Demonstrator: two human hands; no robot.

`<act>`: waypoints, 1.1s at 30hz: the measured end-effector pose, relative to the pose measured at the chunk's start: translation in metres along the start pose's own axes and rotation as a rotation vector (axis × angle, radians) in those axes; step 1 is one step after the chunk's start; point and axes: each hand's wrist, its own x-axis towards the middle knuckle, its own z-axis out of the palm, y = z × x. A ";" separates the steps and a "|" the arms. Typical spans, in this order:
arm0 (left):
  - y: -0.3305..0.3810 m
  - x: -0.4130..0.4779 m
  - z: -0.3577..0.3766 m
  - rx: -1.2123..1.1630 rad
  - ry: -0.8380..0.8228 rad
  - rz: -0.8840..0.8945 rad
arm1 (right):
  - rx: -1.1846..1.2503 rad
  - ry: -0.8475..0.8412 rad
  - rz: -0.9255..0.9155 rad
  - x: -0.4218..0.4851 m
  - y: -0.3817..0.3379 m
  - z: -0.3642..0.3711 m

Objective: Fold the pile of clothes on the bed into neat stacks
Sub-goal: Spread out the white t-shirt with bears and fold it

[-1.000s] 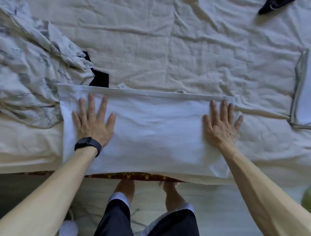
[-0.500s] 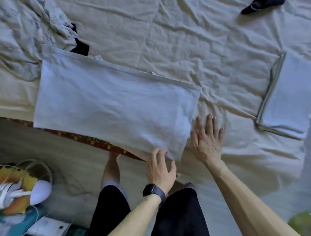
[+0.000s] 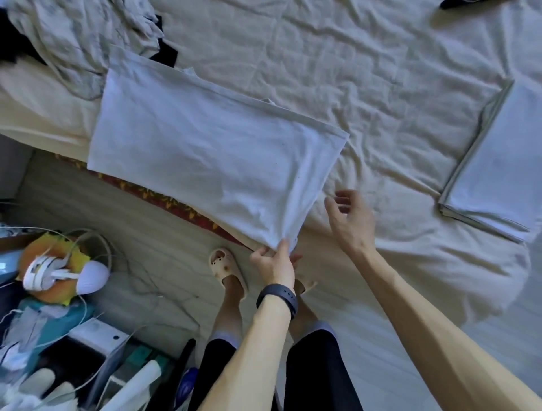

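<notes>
A white garment (image 3: 211, 146) lies folded into a long rectangle across the near edge of the bed (image 3: 366, 73). My left hand (image 3: 274, 264), with a dark watch on its wrist, pinches the garment's near right corner at the bed's edge. Just right of that corner my right hand (image 3: 350, 221) hovers above the sheet with relaxed fingers, holding nothing. A finished folded stack (image 3: 498, 164) of white and grey cloth sits at the right. A crumpled patterned heap of unfolded clothes (image 3: 79, 38) with a black piece lies at the top left.
A dark item (image 3: 457, 3) lies at the far top right of the bed. On the floor to the left are headphones (image 3: 64, 272) on an orange object, cables and boxes. My feet in beige sandals (image 3: 227, 270) stand by the bed's edge.
My left hand has closed on the garment's near right corner and lifts it slightly. My right hand has risen off the sheet. The view has swung left and down.
</notes>
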 end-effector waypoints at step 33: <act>0.131 0.025 -0.054 0.976 -0.141 0.954 | 0.686 -0.224 0.448 0.086 -0.081 0.040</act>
